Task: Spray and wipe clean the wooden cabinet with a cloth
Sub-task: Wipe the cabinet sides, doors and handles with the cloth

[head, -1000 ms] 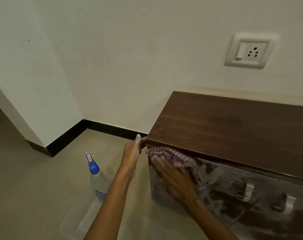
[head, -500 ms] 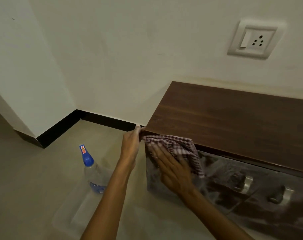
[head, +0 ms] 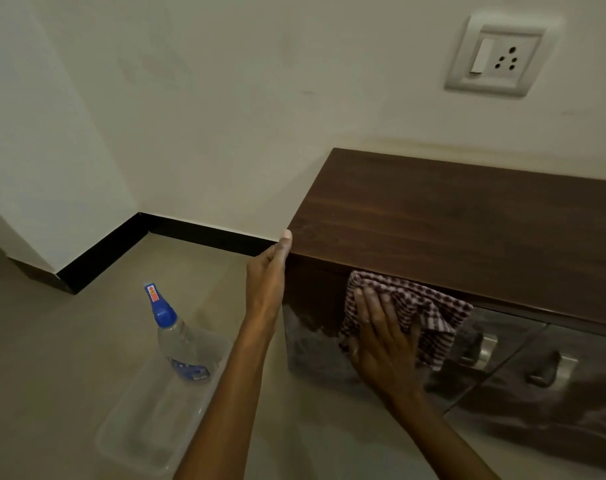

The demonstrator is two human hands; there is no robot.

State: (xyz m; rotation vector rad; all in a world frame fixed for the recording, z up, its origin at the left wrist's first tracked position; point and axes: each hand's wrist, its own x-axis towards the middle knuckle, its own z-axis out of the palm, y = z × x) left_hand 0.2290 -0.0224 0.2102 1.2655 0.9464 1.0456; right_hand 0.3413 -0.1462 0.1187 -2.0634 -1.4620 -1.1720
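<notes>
A low dark wooden cabinet (head: 461,216) stands against the wall on the right, its glossy front streaked with spray. My right hand (head: 381,341) lies flat on a maroon checked cloth (head: 419,306) and presses it against the cabinet's front just under the top edge. My left hand (head: 267,275) holds the cabinet's front left corner, thumb on the top edge. A clear spray bottle (head: 177,334) with a blue nozzle stands on the floor to the left of my left arm.
The bottle stands in a clear plastic tray (head: 149,424) on the tiled floor. Two metal handles (head: 485,351) sit on the cabinet's front to the right of the cloth. A wall socket (head: 495,57) is above the cabinet. A black skirting (head: 197,230) runs along the wall.
My right hand has slid the cloth to the right along the upper front of the cabinet, away from the left corner. The left hand has stayed on the corner.
</notes>
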